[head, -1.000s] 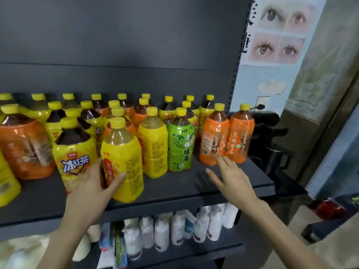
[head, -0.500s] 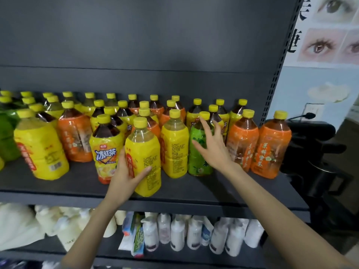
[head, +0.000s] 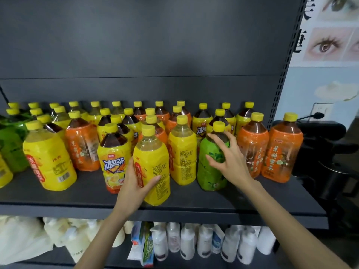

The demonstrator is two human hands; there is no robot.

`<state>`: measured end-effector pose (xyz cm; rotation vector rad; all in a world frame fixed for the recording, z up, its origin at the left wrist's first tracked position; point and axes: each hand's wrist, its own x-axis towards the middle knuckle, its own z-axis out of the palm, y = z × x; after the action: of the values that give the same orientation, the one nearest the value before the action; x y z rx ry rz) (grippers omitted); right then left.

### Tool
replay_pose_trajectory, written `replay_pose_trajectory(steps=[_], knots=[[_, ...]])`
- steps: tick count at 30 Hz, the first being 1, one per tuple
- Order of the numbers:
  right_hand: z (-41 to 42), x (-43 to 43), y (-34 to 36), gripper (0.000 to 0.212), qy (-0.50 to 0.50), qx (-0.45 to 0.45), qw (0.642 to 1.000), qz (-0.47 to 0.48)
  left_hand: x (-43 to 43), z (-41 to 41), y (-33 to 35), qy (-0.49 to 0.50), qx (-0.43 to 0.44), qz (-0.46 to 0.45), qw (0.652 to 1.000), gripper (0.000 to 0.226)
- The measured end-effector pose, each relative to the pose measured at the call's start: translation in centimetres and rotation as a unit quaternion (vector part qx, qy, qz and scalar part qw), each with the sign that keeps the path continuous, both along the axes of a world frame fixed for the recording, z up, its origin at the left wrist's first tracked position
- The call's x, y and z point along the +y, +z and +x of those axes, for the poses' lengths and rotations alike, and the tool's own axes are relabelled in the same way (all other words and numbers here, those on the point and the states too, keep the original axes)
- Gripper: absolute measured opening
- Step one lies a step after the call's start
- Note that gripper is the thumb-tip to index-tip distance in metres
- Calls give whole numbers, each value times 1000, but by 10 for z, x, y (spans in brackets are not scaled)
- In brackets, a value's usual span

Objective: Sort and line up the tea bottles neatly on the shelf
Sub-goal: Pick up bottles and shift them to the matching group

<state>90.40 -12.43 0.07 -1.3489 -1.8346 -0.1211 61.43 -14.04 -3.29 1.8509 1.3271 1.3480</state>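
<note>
The shelf runs across the middle of the frame, crowded with yellow-capped tea bottles in about 4 loose rows.

The left hand, at lower center, grips the yellow bottle low on its label, fingers wrapped round its front. This bottle stands upright, ahead of the front row and nearest the front edge, with only a narrow bare strip before it. Just left of it, touching the hand, stands a dark-tea bottle.

The right hand, right of center, grips the green bottle, thumb on the label and fingers curled over the shoulder below the cap. This bottle leans slightly left, close beside another yellow one on its left.

2 orange bottles stand at the right end, the outer one near the shelf's right edge. Bare shelf lies in front of them, and more at lower left along the front edge.

White bottles fill the level below.
</note>
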Motion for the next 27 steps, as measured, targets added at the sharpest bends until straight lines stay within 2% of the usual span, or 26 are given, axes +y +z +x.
replay_pose_trajectory(steps=[4,8,10,12,14,16,17,19,21,24,27], knots=[[9,-24,-1,62,41,-9,999,11,0,1,-2,-6,-12,-1,1000,102],[3,-38,-7,76,36,16,998,46,0,5,-7,12,-18,3,1000,100],[-2,-40,-19,90,42,93,994,38,-4,14,-9,46,-10,5,999,100],[-7,-41,-33,106,65,234,969,-45,-16,28,-8,122,11,16,992,96],[-4,-40,-39,112,94,342,924,-144,-32,45,-4,184,66,125,973,86],[1,-42,-35,99,113,362,904,-199,-43,62,-5,126,120,249,953,75],[3,-43,-31,92,119,355,903,-210,-47,70,-7,62,144,263,952,73],[5,-46,-29,81,139,351,900,-217,-53,89,-8,-65,163,193,965,81],[7,-52,-30,73,160,351,897,-218,-53,108,-13,-144,119,68,980,99],[9,-68,-28,60,183,361,884,-232,-43,129,-21,-196,0,-45,980,114],[12,-82,-23,58,204,360,880,-232,-46,134,-22,-176,-87,-76,978,105]])
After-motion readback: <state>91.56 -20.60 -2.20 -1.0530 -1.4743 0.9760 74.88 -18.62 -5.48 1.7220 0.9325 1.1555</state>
